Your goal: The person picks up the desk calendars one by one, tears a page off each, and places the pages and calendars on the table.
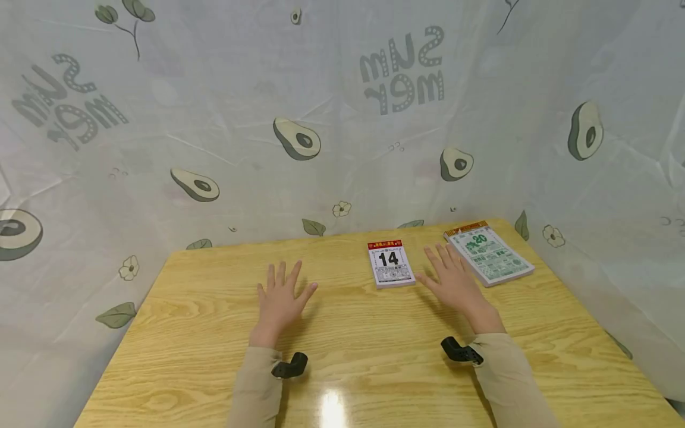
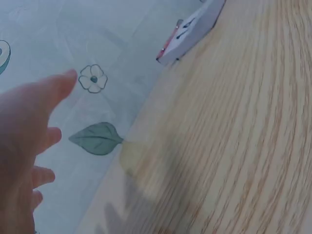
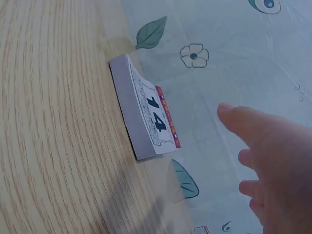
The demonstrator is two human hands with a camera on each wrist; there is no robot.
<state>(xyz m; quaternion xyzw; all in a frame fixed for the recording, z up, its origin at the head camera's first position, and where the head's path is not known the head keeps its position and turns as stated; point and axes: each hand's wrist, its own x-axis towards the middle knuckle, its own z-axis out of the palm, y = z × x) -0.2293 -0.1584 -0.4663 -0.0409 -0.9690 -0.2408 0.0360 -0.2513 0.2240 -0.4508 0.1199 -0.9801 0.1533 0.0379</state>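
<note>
I have both hands flat and spread, holding nothing: left hand (image 1: 279, 301) mid-surface, right hand (image 1: 453, 278) just beside the small tear-off calendar (image 1: 391, 263) near the far edge. I judge this the start; next calls for gripping its top sheet.

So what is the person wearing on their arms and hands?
Both arms have long beige sleeves that end at the wrists. The left hand and right hand are bare: no gloves, and no rings or watch that I can see. A small black gadget is strapped under the left wrist, and another black gadget sits under the right one, rounded and dotted with tiny holes.
</note>
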